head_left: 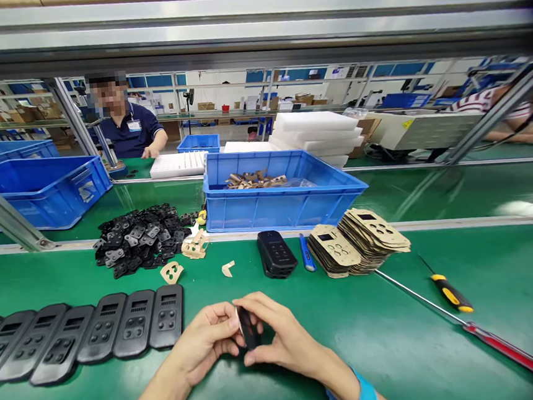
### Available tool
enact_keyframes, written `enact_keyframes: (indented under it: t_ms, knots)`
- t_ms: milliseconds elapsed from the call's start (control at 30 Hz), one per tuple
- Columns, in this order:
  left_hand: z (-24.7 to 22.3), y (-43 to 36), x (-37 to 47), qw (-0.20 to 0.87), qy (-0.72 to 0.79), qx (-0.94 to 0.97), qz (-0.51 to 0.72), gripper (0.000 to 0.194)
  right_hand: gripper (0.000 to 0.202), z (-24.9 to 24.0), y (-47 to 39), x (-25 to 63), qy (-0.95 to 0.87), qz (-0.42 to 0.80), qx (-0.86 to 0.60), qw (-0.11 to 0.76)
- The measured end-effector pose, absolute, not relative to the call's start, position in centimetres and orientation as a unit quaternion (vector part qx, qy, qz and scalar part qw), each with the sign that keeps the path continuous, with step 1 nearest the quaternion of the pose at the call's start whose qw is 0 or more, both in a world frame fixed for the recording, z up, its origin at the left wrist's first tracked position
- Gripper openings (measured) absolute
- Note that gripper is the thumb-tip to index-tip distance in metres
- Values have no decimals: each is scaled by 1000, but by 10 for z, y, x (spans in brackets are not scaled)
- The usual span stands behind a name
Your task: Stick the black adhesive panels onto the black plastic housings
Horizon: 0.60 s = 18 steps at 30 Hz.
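Between my two hands is a thin black panel (246, 327), turned nearly edge-on, with a pale layer along its left edge. My left hand (208, 339) grips it from the left, thumb against the pale side. The fingers and thumb of my right hand (280, 332) clasp the dark side. Left of my hands lies a row of black plastic housings (167, 317), with button pads and a slotted window. Beyond them is a heap of small black button pads (141, 236). Straight ahead sits a stack of glossy black panels (276, 252).
Stacks of tan adhesive sheets (333, 247) stand beside a blue cutter (306, 252). A yellow-black screwdriver (452, 292) and a long red-handled screwdriver (508, 347) lie right. Peeled paper scraps (172, 272) lie near a blue bin (285, 204). A co-worker (127, 128) sits opposite.
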<state>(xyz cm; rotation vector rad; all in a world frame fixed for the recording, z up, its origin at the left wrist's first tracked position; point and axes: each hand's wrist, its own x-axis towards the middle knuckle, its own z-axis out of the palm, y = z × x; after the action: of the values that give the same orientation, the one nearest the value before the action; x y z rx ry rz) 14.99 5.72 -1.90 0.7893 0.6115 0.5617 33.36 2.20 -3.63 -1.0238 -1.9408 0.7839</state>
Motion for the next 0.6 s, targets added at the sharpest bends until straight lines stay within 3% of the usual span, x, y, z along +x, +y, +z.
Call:
enact_keyframes:
  t_ms: [167,300,400,533,600]
  knots:
    - [-21,59,153,849,279,335,299,37,69,-32,23,337,-602,390,-413,562]
    - [-25,66,151,784,346,387,340,44,65,-23,31,356,-368,427,-399,723]
    - [-26,73,148,680,394,477,393,39,55,-17,39,369,-264,387,-381,797]
    - [-23,78,139,504,439,629,398,24,52,-14,42,374,-236,386,-386,804]
    - [-20,80,133,358,478,723,348,43,52,-14,41,372,-249,398,-398,788]
